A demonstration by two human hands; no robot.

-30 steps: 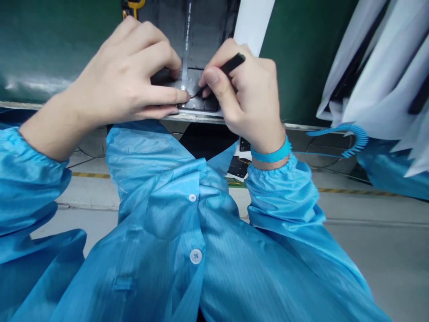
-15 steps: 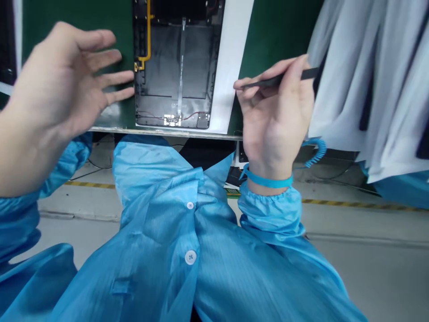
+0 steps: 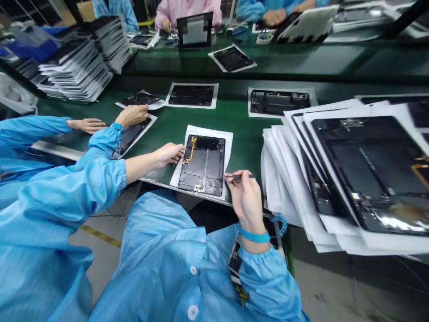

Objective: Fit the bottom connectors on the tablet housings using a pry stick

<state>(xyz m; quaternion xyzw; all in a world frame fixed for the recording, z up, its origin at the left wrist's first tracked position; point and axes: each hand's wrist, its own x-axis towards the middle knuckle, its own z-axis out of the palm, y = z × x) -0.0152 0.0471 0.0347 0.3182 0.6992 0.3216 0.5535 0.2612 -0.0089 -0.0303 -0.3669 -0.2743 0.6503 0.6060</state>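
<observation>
Any print on the pale strip [image 3: 206, 162] is too small to read; it runs down the open tablet shell [image 3: 196, 166], which lies on a white sheet [image 3: 228, 145] at the near edge of the green table [image 3: 246, 127]; your left hand [image 3: 168, 154] has bent fingers at the shell's left edge, though you cannot tell whether they pinch it; your right hand [image 3: 246, 192] pinches a slim black tool [image 3: 248, 176] beside the right edge; a tall pile of sheeted shells [image 3: 284, 179] crowds the right side; to the left, a co-worker's hand [image 3: 132, 117] reaches over another shell [image 3: 136, 134]; more sheeted stacks [image 3: 75, 69] stand far left.
</observation>
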